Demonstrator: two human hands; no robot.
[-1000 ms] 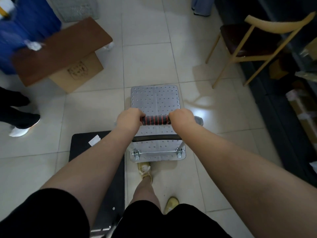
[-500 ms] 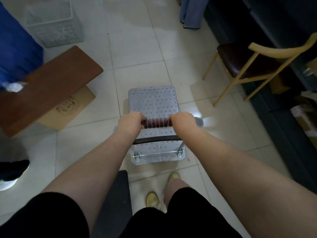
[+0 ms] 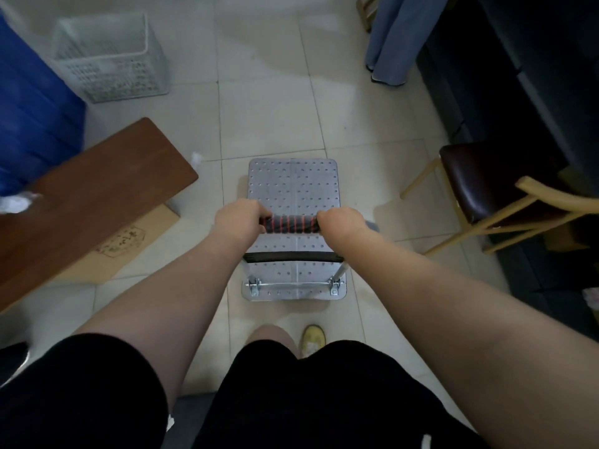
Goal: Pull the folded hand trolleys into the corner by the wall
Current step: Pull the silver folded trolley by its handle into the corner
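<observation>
Both of the person's bare hands are clamped on the black grip with red rings (image 3: 289, 224) that forms the handle of a silver, dimpled-metal hand trolley (image 3: 293, 186), the left hand (image 3: 239, 218) at the grip's left end and the right hand (image 3: 343, 222) at its right end, fingers of each curled tight around the bar with the ringed middle showing between them. The trolley's flat platform lies on the pale tiled floor (image 3: 269, 118) straight ahead of the person, its hinge brackets and a thin steel rod along the near edge, a black crossbar (image 3: 291, 257) just above that. One foot in a yellowish slipper (image 3: 311, 339) stands just behind the platform's near edge. To the left, a brown wooden board (image 3: 94, 202) rests tilted over a flat piece of tan cardboard (image 3: 129, 241), and beyond it sits a white perforated plastic basket (image 3: 110, 59) beside something large and blue (image 3: 29, 108). To the right stands a chair with a dark brown padded seat and light wooden legs (image 3: 486, 186), close against dark furniture; a grey-blue curtain (image 3: 395, 37) hangs down to the floor farther back.
</observation>
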